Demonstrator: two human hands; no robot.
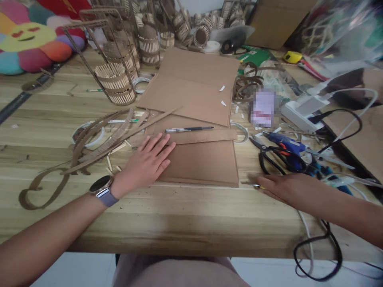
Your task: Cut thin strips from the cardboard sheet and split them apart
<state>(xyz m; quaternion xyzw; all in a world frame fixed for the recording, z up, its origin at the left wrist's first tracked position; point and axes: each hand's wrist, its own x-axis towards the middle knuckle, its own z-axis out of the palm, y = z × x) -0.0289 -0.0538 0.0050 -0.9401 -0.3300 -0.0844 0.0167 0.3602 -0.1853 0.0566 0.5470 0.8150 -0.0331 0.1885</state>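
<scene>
My left hand (153,157), with a watch (103,189) on its wrist, lies flat with fingers spread on the left part of a brown cardboard sheet (200,161). A narrow cardboard strip (206,136) lies across that sheet, and a pen (189,129) rests just above the strip. My right hand (278,189) is closed on a yellow utility knife (261,187), whose thin metal blade points left, near the sheet's lower right corner. Fingers hide most of the knife. Black-handled scissors (275,155) lie just beyond my right hand.
A larger cardboard piece (191,85) lies behind. Curled paper strips (89,147) are at left; stick-walled baskets (116,81) stand at the back. A blue glue gun (287,145), a power strip (305,109), a blurred-out object (263,107) and cables (338,255) occupy the right side.
</scene>
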